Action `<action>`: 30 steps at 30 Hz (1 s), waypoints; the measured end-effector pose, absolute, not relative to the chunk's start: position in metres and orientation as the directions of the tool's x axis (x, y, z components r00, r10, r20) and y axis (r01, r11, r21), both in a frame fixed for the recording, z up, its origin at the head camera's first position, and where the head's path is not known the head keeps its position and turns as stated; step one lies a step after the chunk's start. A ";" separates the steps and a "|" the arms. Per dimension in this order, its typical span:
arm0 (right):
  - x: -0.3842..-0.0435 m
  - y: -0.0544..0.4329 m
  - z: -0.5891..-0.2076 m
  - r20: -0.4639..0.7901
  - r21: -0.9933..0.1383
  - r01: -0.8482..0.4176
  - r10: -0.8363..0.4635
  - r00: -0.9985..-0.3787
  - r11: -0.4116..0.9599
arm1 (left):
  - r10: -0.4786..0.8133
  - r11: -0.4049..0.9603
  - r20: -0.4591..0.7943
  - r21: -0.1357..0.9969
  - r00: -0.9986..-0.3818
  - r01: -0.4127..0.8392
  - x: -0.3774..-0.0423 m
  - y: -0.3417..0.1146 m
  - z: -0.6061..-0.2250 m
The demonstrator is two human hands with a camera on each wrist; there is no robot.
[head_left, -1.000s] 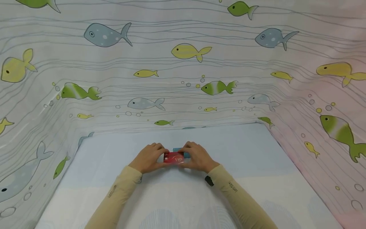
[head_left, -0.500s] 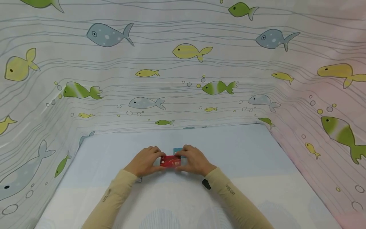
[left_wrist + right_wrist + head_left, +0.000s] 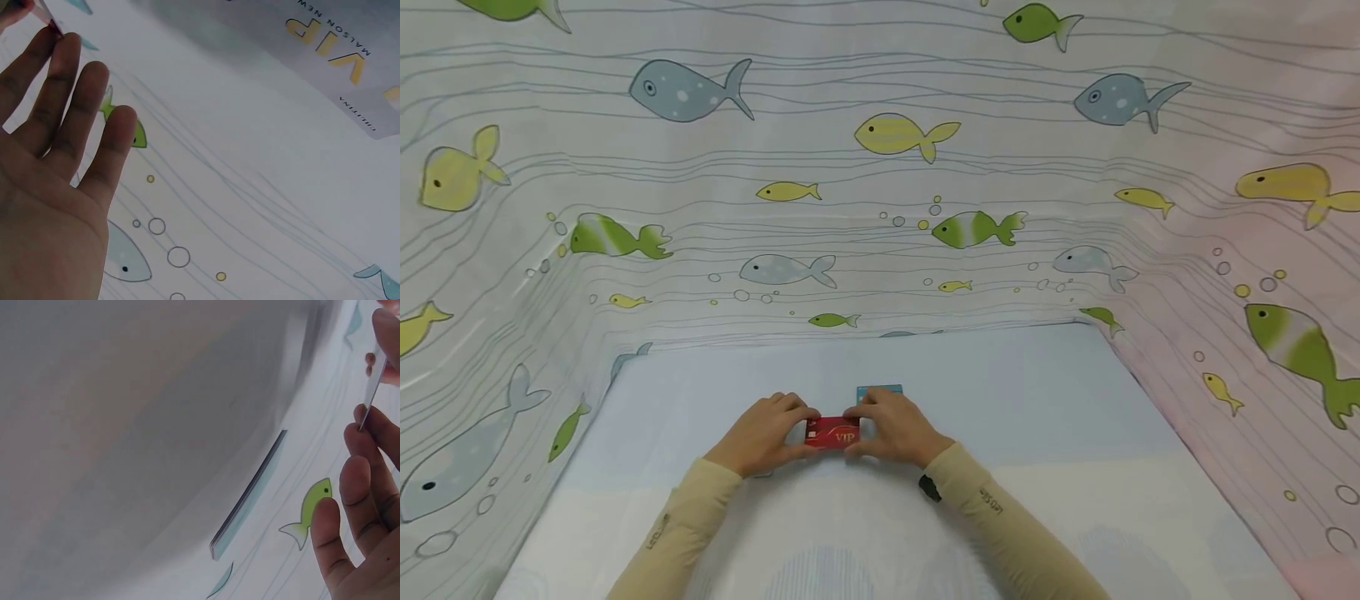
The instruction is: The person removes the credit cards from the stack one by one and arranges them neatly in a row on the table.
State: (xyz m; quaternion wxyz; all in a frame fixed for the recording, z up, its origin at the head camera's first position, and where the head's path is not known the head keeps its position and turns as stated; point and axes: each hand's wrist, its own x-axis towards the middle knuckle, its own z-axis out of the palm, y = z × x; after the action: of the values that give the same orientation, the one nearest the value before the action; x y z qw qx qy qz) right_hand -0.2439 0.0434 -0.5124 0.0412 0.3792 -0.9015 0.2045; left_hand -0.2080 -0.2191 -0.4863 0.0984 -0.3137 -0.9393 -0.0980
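A red card (image 3: 832, 432) with "VIP" printed on it is held up between both hands in the head view. My left hand (image 3: 765, 435) pinches its left end between thumb and fingertips. The right hand (image 3: 901, 427) pinches the opposite end the same way. In the right wrist view the held card shows as a thin edge (image 3: 374, 394), the other fingers extended beside it. A blue card (image 3: 880, 391) lies just behind the right hand, partly covered by it. The right wrist view shows a thin card stack (image 3: 249, 495) edge-on.
A grey card (image 3: 337, 28) with yellow "VIP" lettering lies by my left wrist, mostly hidden in the head view. A black object (image 3: 929, 487) sits under the right cuff. Fish-printed cloth (image 3: 880, 225) walls in the pale table surface (image 3: 1022, 392).
Both hands have moved left and towards me, carrying the red card between them. More of the blue card shows behind the right hand.
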 end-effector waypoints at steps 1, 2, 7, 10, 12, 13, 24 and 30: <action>-0.244 0.042 -0.513 0.226 -0.334 -0.701 -0.669 -0.708 0.630 | 0.569 0.783 0.247 0.127 -0.784 0.609 -0.207 -0.220 -0.486; -0.243 0.041 -0.513 0.223 -0.333 -0.701 -0.669 -0.709 0.631 | 0.567 0.783 0.248 0.131 -0.785 0.608 -0.206 -0.221 -0.487; -0.240 0.036 -0.513 0.211 -0.328 -0.701 -0.674 -0.708 0.634 | 0.556 0.788 0.237 0.155 -0.797 0.596 -0.202 -0.225 -0.490; -0.238 0.033 -0.513 0.216 -0.320 -0.708 -0.679 -0.702 0.630 | 0.548 0.794 0.227 0.162 -0.805 0.586 -0.199 -0.228 -0.491; -0.237 0.030 -0.513 0.222 -0.312 -0.713 -0.682 -0.697 0.628 | 0.544 0.797 0.224 0.163 -0.808 0.582 -0.197 -0.230 -0.491; -0.236 0.029 -0.513 0.225 -0.310 -0.716 -0.683 -0.695 0.626 | 0.542 0.799 0.223 0.164 -0.810 0.579 -0.196 -0.231 -0.491; -0.228 0.017 -0.515 0.233 -0.299 -0.724 -0.688 -0.687 0.621 | 0.517 0.816 0.209 0.174 -0.830 0.552 -0.186 -0.236 -0.492; -0.225 0.013 -0.518 0.228 -0.274 -0.731 -0.696 -0.681 0.625 | 0.513 0.823 0.172 0.179 -0.841 0.539 -0.183 -0.239 -0.493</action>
State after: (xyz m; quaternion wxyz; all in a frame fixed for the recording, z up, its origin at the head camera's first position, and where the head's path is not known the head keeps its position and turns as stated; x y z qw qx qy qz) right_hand -0.2251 0.0125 -0.5185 0.0502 0.3963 -0.9000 0.1741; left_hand -0.1831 -0.2386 -0.4928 0.0584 -0.2761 -0.9529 -0.1108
